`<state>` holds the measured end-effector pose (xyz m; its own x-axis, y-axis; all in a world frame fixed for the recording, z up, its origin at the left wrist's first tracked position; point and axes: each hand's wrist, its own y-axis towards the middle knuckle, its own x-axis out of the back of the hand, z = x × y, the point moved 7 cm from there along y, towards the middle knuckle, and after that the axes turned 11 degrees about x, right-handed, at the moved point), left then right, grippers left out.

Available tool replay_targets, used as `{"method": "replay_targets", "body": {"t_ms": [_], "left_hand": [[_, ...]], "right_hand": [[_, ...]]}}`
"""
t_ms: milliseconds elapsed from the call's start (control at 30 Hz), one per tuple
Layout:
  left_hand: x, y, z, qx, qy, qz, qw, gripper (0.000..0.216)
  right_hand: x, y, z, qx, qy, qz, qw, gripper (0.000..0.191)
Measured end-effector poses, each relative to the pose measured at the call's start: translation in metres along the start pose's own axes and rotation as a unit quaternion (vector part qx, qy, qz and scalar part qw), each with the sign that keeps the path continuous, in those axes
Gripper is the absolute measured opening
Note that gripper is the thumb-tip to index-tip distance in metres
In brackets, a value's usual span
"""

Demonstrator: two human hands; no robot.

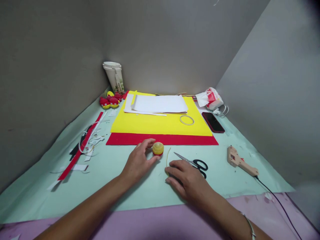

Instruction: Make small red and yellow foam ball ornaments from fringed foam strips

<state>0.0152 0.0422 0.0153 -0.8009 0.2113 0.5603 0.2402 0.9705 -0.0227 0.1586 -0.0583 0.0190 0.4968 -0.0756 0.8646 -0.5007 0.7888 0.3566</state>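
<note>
A small round piece (158, 148) with a domed, finely ridged yellow top and a red base sits on the green sheet. My left hand (138, 161) curves round it from the left, with the thumb at its red base and the fingers behind. Just to the right stands a thin curved yellow strip (167, 158). The fingertips of my right hand (186, 176) close on the lower part of this strip; exactly how they pinch it is partly hidden. Black-handled scissors (192, 161) lie just beyond the right hand, their blades pointing left.
Behind are yellow sheets (150, 125) on a red sheet (162, 139), white paper (160, 104) and a ring (187, 120). At right lie a phone (213, 122) and corded glue gun (242, 161); at left, paper strips (82, 143), red-yellow pieces (110, 101) and a white cup (113, 76).
</note>
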Motion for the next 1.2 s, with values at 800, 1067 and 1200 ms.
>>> {"method": "replay_targets", "body": {"t_ms": [800, 1067, 1200], "left_hand": [[-0.021, 0.008, -0.001, -0.022, 0.034, 0.007, 0.999, 0.043], [-0.021, 0.006, -0.002, -0.026, 0.046, 0.007, 0.999, 0.042], [-0.022, 0.007, 0.0, -0.025, 0.052, 0.01, 0.998, 0.045]], "right_hand": [[0.011, -0.016, -0.005, -0.047, -0.053, -0.032, 0.997, 0.019], [0.014, -0.023, -0.02, -0.05, -0.087, -0.056, 0.993, 0.019], [0.016, -0.025, -0.026, -0.053, -0.107, -0.061, 0.991, 0.017]]}}
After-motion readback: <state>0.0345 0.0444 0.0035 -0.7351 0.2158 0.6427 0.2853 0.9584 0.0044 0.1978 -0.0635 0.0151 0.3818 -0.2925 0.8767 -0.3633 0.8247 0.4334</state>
